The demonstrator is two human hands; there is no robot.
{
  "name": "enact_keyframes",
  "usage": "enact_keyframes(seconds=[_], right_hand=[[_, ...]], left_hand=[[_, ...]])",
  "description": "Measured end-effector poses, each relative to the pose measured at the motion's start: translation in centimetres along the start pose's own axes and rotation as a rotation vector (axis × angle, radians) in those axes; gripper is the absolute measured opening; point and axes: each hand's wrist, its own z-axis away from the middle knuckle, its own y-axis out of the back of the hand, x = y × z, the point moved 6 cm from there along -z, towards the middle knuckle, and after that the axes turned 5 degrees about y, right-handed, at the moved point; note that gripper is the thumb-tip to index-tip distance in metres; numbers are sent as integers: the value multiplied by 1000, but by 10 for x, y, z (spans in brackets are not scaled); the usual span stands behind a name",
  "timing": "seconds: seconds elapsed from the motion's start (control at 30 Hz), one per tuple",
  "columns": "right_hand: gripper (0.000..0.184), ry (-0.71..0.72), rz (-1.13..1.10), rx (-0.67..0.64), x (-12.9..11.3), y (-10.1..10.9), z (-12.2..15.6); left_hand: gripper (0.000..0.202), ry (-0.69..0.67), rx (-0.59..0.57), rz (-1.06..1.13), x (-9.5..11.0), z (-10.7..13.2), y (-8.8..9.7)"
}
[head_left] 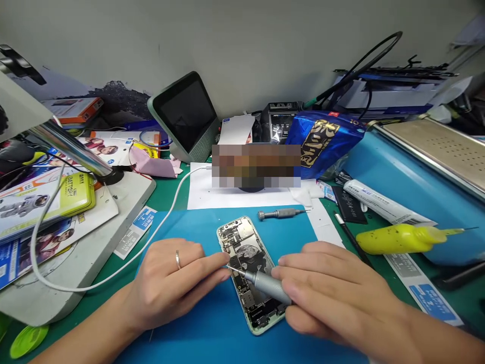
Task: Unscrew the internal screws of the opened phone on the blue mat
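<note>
An opened smartphone [248, 298] lies on a blue mat [182, 333], its circuit board and inner parts exposed. My right hand [333, 288] grips a grey precision screwdriver [271, 287] over the phone, the shaft pointing left. My left hand [178, 278] is at the phone's left edge, thumb and index finger pinched at the screwdriver's tip. Whether a tiny part sits between those fingertips cannot be made out. A second precision screwdriver [280, 214] lies on the mat beyond the phone.
A lamp base [87, 242] bearing battery packs stands at left, with a white cable [113, 278] curving past it. Behind is a smart display [185, 114]. A blue foil bag [322, 141], a yellow bottle [397, 239] and a white tube [386, 202] are at right.
</note>
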Motion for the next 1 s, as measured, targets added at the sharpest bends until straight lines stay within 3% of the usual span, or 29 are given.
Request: enact_keyframes(seconds=[0.17, 0.47, 0.6, 0.73, 0.87, 1.0], right_hand=[[16, -1, -39, 15, 1, -3, -1], [15, -14, -55, 57, 2, -5, 1], [16, -50, -167, 67, 6, -10, 2], [26, -128, -421, 178, 14, -17, 6], [30, -162, -501, 264, 13, -20, 5], [39, -371, -551, 500, 19, -21, 9]], left_hand=[[20, 8, -21, -24, 0, 3, -3], [15, 15, 4, -37, 2, 1, 0], [17, 13, 7, -34, 2, -1, 0], [21, 16, 12, -13, 3, 1, 0], [18, 1, 72, -19, 12, 4, 6], [14, 25, 162, -38, 25, 4, 10]])
